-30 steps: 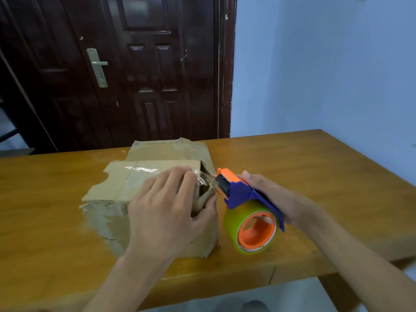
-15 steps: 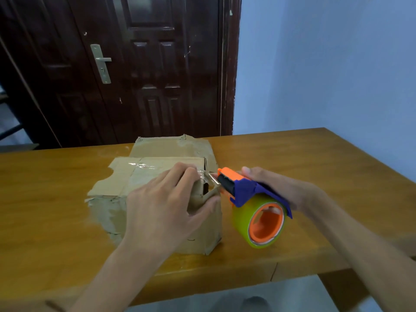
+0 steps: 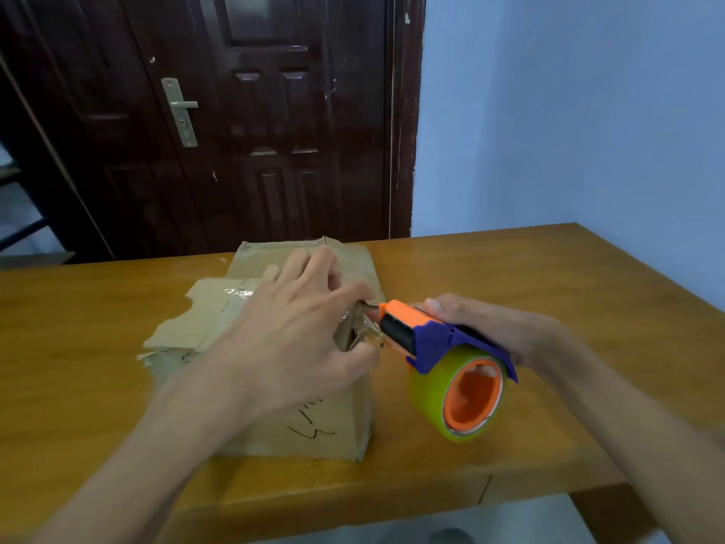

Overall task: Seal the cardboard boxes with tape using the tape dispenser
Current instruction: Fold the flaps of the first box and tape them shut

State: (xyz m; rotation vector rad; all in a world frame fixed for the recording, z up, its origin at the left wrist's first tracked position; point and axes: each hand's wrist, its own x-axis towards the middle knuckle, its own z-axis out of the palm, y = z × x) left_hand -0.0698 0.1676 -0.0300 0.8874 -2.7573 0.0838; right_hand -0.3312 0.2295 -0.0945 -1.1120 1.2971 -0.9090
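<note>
A dark wooden door (image 3: 251, 123) with a metal lever handle (image 3: 181, 111) is seen at the far left and centre, behind a wooden table (image 3: 549, 292) that spans the view. A worn cardboard box (image 3: 274, 422) is set on the table left of centre, its top flaps folded down and creased, with a strip of clear tape (image 3: 239, 293) visible across the left part of the top and black scribbles marked on the near side.

The right end of the box top is covered by the left hand (image 3: 290, 339), which is laid palm down over the flaps. The fingers are spread toward the far edge, while the thumb and forefinger are drawn together at the box's upper right corner, where crumpled clear tape is pinched against the cardboard.

Just to the right, the orange nose of the tape dispenser (image 3: 435, 347) is brought up against that same corner, touching or nearly touching the left fingers; exact contact cannot be told. The dispenser's blue frame is angled down to the right, and a yellow-green tape roll (image 3: 431, 390) on an orange hub is carried beneath it, held near the tabletop beside the box.

The dispenser is gripped from behind by the right hand (image 3: 494, 327), its fingers wrapped over the blue frame, the forearm running off to the lower right. A pale blue wall (image 3: 588, 111) fills the right side behind the table.
</note>
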